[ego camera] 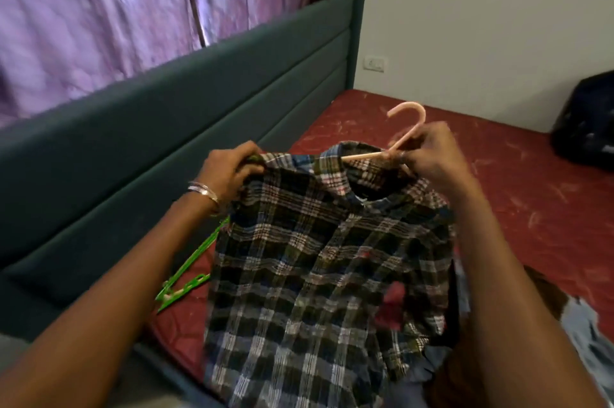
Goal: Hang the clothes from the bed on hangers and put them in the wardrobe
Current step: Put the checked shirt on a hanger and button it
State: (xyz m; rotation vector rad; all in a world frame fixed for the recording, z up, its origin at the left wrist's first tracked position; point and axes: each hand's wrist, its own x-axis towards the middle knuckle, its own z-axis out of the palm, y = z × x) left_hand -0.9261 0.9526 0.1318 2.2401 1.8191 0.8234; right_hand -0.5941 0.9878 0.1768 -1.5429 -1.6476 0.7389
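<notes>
A dark plaid shirt (319, 261) hangs in front of me over the bed. A pink hanger (407, 123) sits inside its collar, with the hook sticking up to the right. My left hand (229, 171) grips the shirt's left shoulder. My right hand (432, 158) pinches the hanger just below its hook, at the right side of the collar. The hanger's arms are mostly hidden inside the shirt.
Green hangers (186, 278) lie on the red mattress (531, 208) by the teal headboard (166, 128). More clothes (584, 334) lie at the lower right. A dark bag (588, 121) sits at the far right by the wall. Purple curtains (99, 8) hang behind the headboard.
</notes>
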